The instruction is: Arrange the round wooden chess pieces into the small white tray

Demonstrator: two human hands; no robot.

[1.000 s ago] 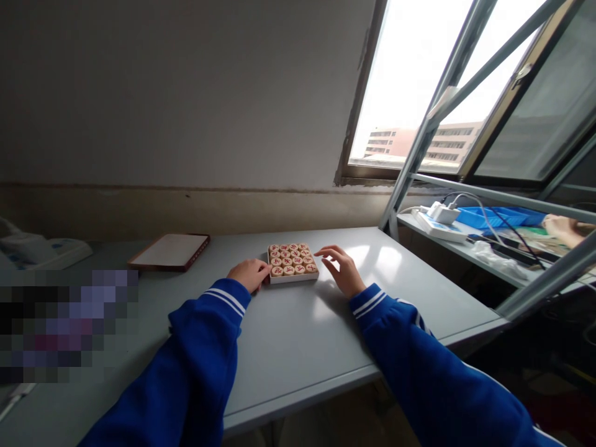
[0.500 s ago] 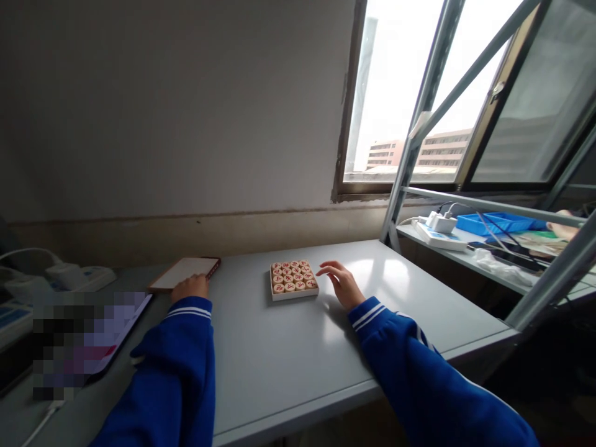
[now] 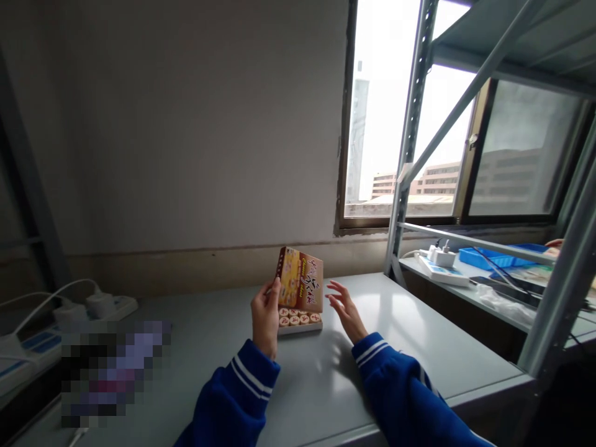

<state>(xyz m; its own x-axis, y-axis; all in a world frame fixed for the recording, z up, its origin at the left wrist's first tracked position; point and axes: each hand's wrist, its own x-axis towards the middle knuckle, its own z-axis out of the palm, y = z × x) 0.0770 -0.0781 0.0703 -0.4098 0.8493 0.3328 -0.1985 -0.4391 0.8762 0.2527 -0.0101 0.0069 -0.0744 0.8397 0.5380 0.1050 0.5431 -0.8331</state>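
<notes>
My left hand (image 3: 266,313) grips the left edge of a brown and yellow box lid (image 3: 302,279) printed with "Chinese chess". The lid is tilted, its printed face toward me, above a shallow white tray (image 3: 300,329). Round wooden Chinese chess pieces (image 3: 294,321) with red characters fill the tray; the lid hides the rear rows. Just right of the lid is my right hand (image 3: 343,307), fingers spread and holding nothing. A small gap seems to separate its fingertips from the lid's right edge.
The grey table (image 3: 223,372) runs along the wall. At left lie a pixelated flat device (image 3: 116,366) and a power strip (image 3: 123,305) with white plugs. A metal frame (image 3: 395,230) rises at right, beside a shelf with another power strip (image 3: 442,270) and a blue tray (image 3: 493,256).
My left hand has lifted the lid from the table's left side, turned its printed face toward me and carried it right, over the tray. My right hand stays beside the tray, fingers spread.
</notes>
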